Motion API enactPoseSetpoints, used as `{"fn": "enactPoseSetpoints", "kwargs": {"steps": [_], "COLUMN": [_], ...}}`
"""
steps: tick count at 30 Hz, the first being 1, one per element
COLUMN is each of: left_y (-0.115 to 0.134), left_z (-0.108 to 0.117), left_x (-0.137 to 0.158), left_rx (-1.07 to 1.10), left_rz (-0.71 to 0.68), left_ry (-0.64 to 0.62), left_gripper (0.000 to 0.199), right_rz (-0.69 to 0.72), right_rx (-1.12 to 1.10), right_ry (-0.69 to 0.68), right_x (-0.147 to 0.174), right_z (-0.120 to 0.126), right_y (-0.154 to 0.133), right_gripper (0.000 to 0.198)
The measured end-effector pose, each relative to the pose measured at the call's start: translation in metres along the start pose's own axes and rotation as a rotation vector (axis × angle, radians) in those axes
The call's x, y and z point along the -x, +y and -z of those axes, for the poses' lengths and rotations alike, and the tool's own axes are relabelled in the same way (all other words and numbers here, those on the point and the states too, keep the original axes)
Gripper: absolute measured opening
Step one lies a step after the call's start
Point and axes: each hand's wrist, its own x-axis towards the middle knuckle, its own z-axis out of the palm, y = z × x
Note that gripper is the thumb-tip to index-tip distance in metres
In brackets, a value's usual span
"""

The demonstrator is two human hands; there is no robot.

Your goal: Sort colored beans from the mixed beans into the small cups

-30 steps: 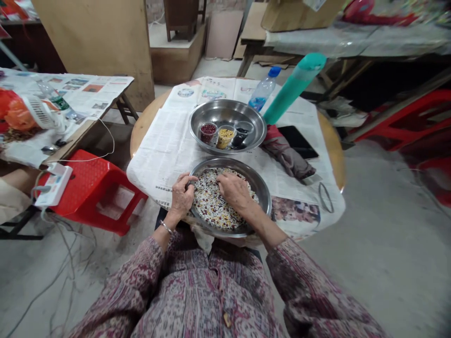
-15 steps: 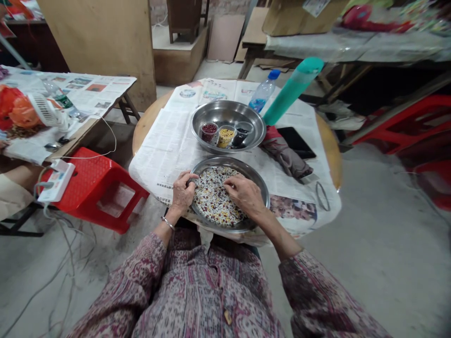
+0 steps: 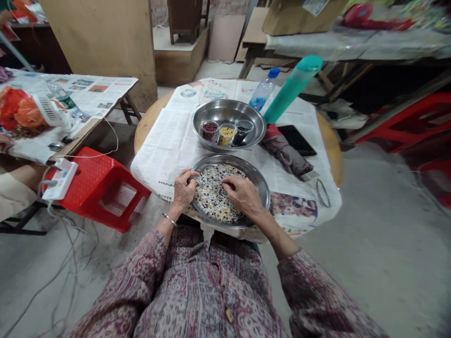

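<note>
A round steel basin near the table's front edge holds a layer of mixed grains: white ones speckled with dark red, yellow and black. My left hand grips its left rim, thumb and fingers curled at the edge. Over the middle of the grains, my right hand has thumb and forefinger pinched together; whatever is between them is too small to make out. Just behind stands a second steel basin with three clear cups inside: one of red beans, one of yellow kernels, one of black beans.
Newspaper covers the round table. Behind the basins stand a blue-capped bottle and a tall green bottle. A grey cloth and a dark tablet lie right. A red stool bears a power strip.
My right hand has shifted slightly left over the grains, still pinched. My left hand stays on the basin's rim. The whole view has moved a little.
</note>
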Motion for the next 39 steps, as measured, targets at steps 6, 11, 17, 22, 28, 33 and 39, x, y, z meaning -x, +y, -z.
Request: {"fn": "enactPoseSetpoints", "kwargs": {"steps": [6,11,17,22,28,33,39], "left_y": [0.001,0.000,0.000,-0.001,0.000,-0.001,-0.001], "left_z": [0.001,0.002,0.002,0.002,0.003,0.003,0.003], "left_x": [0.000,-0.001,-0.002,-0.002,-0.002,-0.002,-0.001], "left_rx": [0.000,-0.015,-0.012,-0.013,-0.034,-0.031,-0.023], "left_rz": [-0.001,-0.001,0.011,-0.008,-0.012,-0.013,-0.005], "left_ry": [0.000,-0.004,-0.001,-0.005,-0.016,-0.012,-0.006], "left_gripper": [0.034,0.034,0.032,0.032,0.033,0.034,0.033], "right_rz": [-0.017,-0.024,0.061,0.106,0.136,0.160,0.179], "right_rx": [-0.012,-0.027,0.021,0.187,0.301,0.356,0.312], "right_ry": [0.005,0.024,0.015,-0.104,-0.155,-0.179,-0.128], "right_x": [0.005,0.004,-0.022,-0.035,-0.037,-0.039,-0.033], "right_z": [0.000,-0.001,-0.010,-0.016,-0.015,-0.015,-0.010], "right_y": [0.000,0.003,-0.002,-0.012,-0.016,-0.019,-0.019], "right_gripper": [0.021,0.021,0.026,0.025,0.027,0.026,0.026]}}
